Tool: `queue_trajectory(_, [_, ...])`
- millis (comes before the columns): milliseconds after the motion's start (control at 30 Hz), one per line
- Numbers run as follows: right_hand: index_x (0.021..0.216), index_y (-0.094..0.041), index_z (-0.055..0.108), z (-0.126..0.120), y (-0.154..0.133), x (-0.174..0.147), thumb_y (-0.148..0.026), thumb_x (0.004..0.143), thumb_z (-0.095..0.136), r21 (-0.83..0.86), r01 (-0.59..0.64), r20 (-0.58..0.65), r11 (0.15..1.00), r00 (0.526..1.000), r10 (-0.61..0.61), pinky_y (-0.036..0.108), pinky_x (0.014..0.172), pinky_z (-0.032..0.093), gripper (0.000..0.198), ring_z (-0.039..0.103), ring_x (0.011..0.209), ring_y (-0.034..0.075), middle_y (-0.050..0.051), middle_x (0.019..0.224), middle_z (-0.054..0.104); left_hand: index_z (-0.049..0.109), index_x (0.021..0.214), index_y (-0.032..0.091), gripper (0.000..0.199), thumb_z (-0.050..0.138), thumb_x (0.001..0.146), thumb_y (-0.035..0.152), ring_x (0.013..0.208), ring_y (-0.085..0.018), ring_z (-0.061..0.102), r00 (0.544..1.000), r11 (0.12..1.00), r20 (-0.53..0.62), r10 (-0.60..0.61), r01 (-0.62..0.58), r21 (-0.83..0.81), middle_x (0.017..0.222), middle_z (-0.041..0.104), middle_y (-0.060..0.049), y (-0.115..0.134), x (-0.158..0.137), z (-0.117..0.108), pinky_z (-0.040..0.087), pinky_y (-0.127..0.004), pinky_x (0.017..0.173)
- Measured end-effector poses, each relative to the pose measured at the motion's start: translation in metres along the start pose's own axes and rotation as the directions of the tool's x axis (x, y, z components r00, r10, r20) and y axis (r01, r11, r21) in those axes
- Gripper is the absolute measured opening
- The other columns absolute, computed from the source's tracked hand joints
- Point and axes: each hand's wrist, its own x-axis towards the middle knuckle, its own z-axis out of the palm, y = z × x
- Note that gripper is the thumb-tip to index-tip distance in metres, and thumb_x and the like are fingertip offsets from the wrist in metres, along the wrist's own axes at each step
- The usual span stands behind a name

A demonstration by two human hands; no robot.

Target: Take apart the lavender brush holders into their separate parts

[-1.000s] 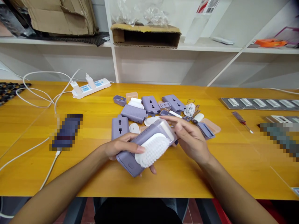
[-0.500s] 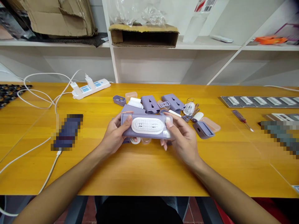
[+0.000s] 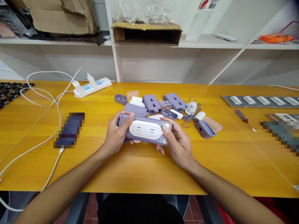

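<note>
Between my hands is a long purple plastic housing (image 3: 127, 136) with a white, bumpy oval plate (image 3: 145, 129) on its face. My left hand (image 3: 116, 130) grips the left end, thumb on top and fingers behind. Around the right end, where a clear cap (image 3: 168, 119) shows, my right hand (image 3: 179, 140) is closed with its thumb pressing the front. The housing tilts slightly down to the right. Behind it lie more purple housings (image 3: 151, 104), a purple oval cup (image 3: 169, 114), wire springs (image 3: 186, 124) and a purple end piece (image 3: 205, 129).
A phone (image 3: 71, 129) on a white cable lies at left, below a power strip (image 3: 93, 87). At right are a screwdriver (image 3: 244, 119), a metal strip with white blocks (image 3: 259, 101) and a pixelated dark object (image 3: 280, 137). Shelves with a cardboard box (image 3: 147, 26) stand behind.
The housing has tilted, its right end dropping, and has shifted slightly left and down with the right hand. Both hands keep hold of it. The view has shifted a little.
</note>
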Motion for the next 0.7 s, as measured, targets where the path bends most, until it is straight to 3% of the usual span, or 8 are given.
queue_trajectory(500, [0.139, -0.025, 0.063, -0.0048, -0.0001, 0.0074, -0.049, 0.107, 0.073, 0.127, -0.021, 0.097, 0.992, 0.995, 0.009, 0.028, 0.041, 0.056, 0.041, 0.072, 0.057, 0.018, 0.0, 0.084, 0.073, 0.066, 0.107, 0.026, 0.046, 0.089, 0.089, 0.062, 0.044, -0.013, 0.061, 1.0, 1.0, 0.002, 0.002, -0.002, -0.001, 0.075, 0.064, 0.005, -0.0004, 0.0079, -0.0055, 0.049, -0.023, 0.03])
queue_trajectory(700, [0.131, -0.023, 0.067, 0.0005, -0.0043, 0.0066, -0.046, 0.103, 0.079, 0.048, 0.03, 0.016, 0.998, 0.999, -0.031, 0.027, 0.037, 0.056, 0.038, 0.071, 0.052, 0.016, 0.001, 0.09, 0.076, 0.067, 0.106, 0.026, 0.046, 0.087, 0.09, 0.064, 0.044, -0.013, 0.059, 0.998, 0.998, -0.046, 0.036, -0.034, 0.047, 0.076, 0.065, 0.004, -0.0018, 0.0065, -0.0035, 0.049, -0.024, 0.03])
